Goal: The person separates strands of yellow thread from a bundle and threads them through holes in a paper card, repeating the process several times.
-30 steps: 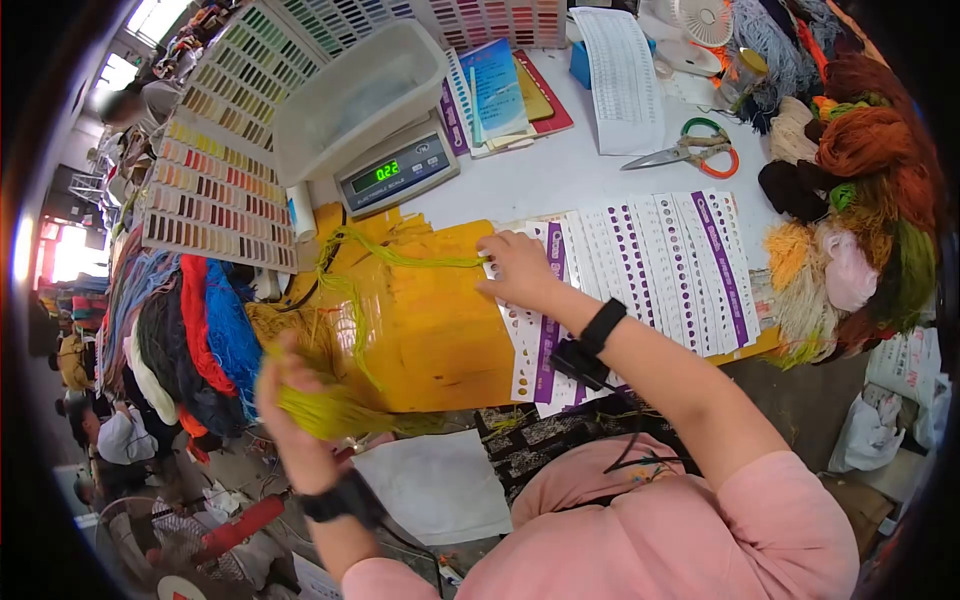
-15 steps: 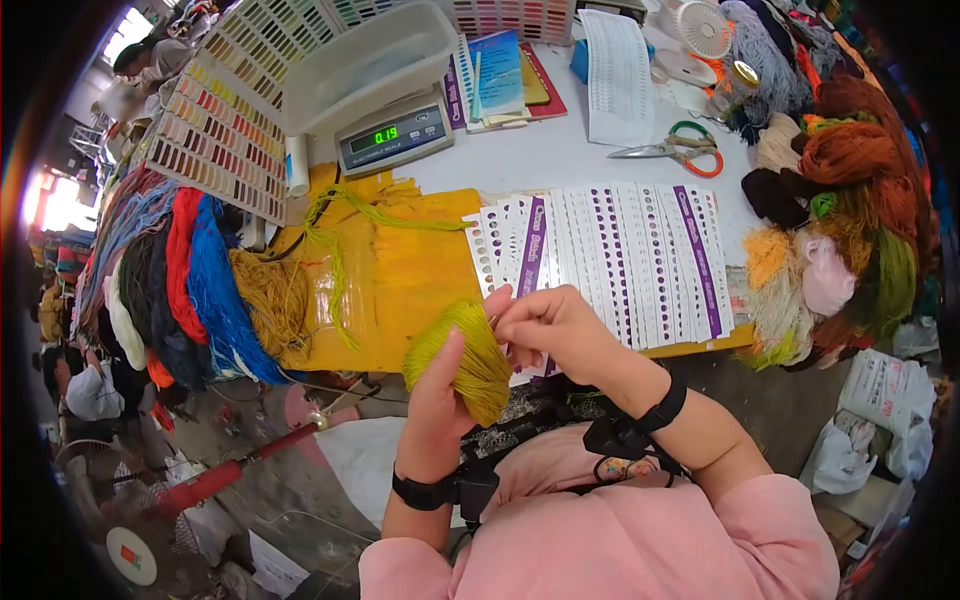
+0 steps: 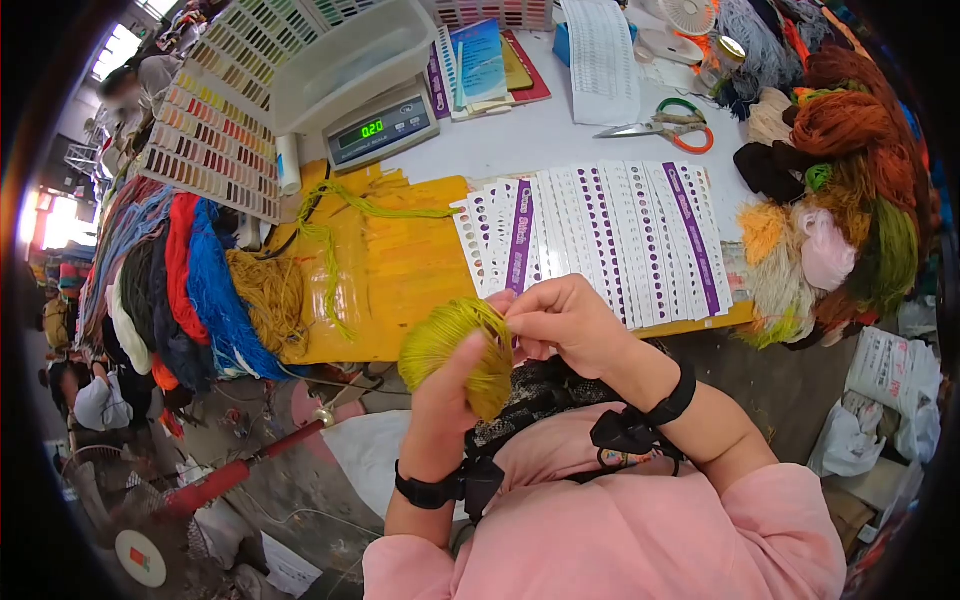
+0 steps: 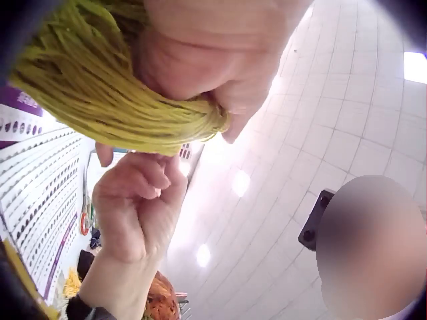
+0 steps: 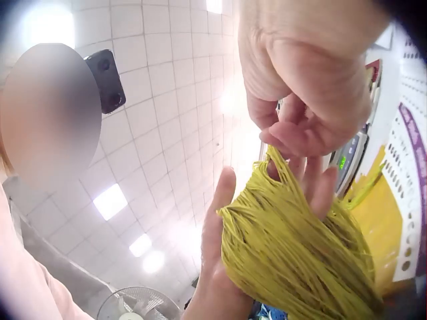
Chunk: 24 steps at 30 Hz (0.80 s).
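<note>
A thick skein of yellow-green thread (image 3: 445, 340) is bunched in my left hand (image 3: 440, 405), whose thumb lies along its near side in the head view. My right hand (image 3: 575, 325) meets it from the right, thumb and forefinger pinched together. In the right wrist view, the pinching right hand (image 5: 310, 80) is at the drawn-up tip of the skein (image 5: 293, 247), on a few strands. The left wrist view has the skein (image 4: 113, 100) looped over the left hand (image 4: 207, 53), with the curled fingers of the right hand (image 4: 137, 207) just below.
Punched white cards with purple bands (image 3: 620, 240) lie on the table beyond the hands. Loose green strands (image 3: 390, 208) cross a yellow board (image 3: 410, 290). Behind are a digital scale (image 3: 375, 125) bearing a plastic tub (image 3: 350, 60), and scissors (image 3: 665, 128). Thread hanks (image 3: 230, 300) hang at left.
The left hand has carried the skein from the left to in front of the body. The right hand has left the cards and come to the skein, where both hands stay almost still.
</note>
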Motion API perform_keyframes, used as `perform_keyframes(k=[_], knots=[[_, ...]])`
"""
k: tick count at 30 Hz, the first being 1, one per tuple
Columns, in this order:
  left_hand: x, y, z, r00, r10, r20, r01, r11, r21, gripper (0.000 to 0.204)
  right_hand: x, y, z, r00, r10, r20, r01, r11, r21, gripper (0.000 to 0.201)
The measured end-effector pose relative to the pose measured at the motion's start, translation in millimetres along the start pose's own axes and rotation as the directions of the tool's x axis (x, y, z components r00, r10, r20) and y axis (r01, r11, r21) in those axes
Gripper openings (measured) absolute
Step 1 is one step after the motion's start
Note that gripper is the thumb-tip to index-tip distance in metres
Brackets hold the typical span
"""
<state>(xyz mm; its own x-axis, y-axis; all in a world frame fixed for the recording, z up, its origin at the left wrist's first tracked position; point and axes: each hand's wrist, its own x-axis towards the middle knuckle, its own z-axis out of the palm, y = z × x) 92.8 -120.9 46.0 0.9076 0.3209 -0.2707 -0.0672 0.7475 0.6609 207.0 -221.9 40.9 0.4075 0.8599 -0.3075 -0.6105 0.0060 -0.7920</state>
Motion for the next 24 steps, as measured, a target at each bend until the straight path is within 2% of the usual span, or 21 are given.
perform_keyframes(k=[2,5,8,9,12,15,24], knots=[[5,-7,-8,1.000,0.021,-0.011,-0.019,0.987,0.161,0.034,-2,-1,2,1.000,-0.003,-0.004,0.003,1.000,0.012,0.008],[6,-3,0,0.998,-0.036,-0.048,0.034,0.998,-0.049,0.028,0,-3,0,1.000,0.016,0.002,-0.017,0.998,0.055,0.007],[7,2,3,0.992,-0.087,-0.086,0.077,0.990,-0.120,0.028,0,-2,-6,0.999,0.037,0.016,-0.039,0.991,0.126,0.009],[8,1,2,0.994,-0.071,-0.081,0.063,0.993,-0.098,0.028,0,-2,-6,0.999,0.043,0.023,-0.046,0.987,0.152,0.010],[9,-5,-5,0.997,-0.034,-0.066,0.032,0.999,-0.037,0.026,-1,-7,-1,1.000,0.018,-0.007,-0.018,0.999,-0.026,0.010],[11,-6,-5,0.998,-0.023,-0.053,0.023,1.000,-0.003,0.024,0,-6,-1,1.000,0.025,0.007,-0.025,0.998,-0.064,0.010],[11,-2,-5,0.998,-0.047,-0.043,0.045,0.997,-0.056,0.024,3,-5,0,0.999,0.048,-0.001,-0.048,0.998,0.035,0.010]])
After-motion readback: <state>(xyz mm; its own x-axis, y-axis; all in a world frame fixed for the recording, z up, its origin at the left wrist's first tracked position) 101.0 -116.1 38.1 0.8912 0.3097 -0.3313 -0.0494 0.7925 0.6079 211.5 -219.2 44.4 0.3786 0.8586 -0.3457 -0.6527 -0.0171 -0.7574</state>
